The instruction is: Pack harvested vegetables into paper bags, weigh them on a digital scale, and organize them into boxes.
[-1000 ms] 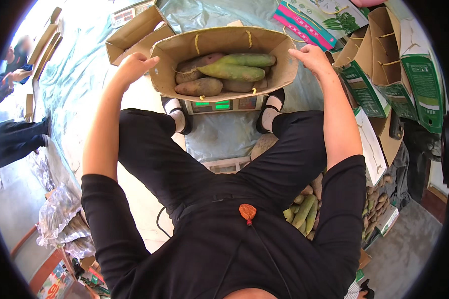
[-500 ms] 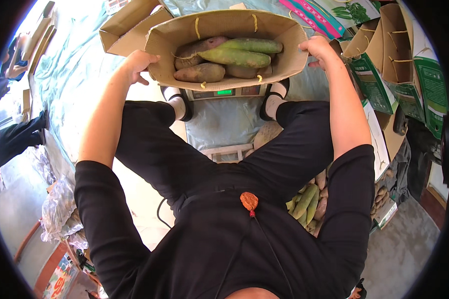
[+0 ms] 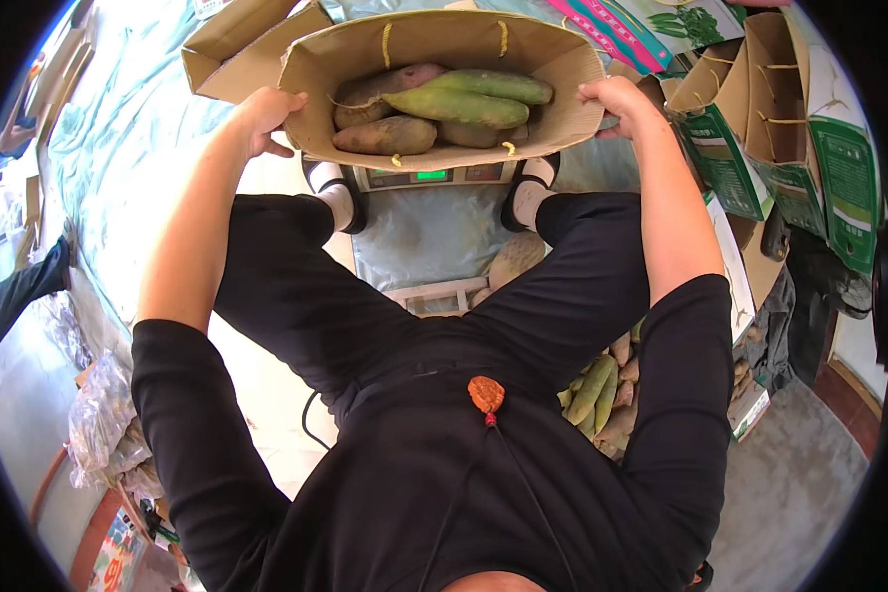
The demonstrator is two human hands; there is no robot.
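An open cardboard box point(image 3: 553, 59) with short yellow cord loops through its long sides stands in front of me. Inside lie several long green radishes point(image 3: 464, 106) and several brownish-red root vegetables point(image 3: 385, 135). At the box's left end, my left hand point(image 3: 264, 120) pinches the rim between thumb and fingers. My right hand point(image 3: 622, 104) is closed on the rim at the right end. Below the box's near side shows a weighing scale point(image 3: 483, 175) with a lit green display; the box hides most of it.
Empty cardboard boxes stand at the upper left point(image 3: 252, 49) and right point(image 3: 775, 89). More green radishes point(image 3: 592, 390) and brown roots lie by my right thigh. A small wooden frame point(image 3: 434, 298) sits between my legs. At far left is another person's leg point(image 3: 25, 296).
The whole view has shifted slightly, so box, hands and scale appear a little further left and up together. Both hands keep their hold. The other person's leg at far left has moved.
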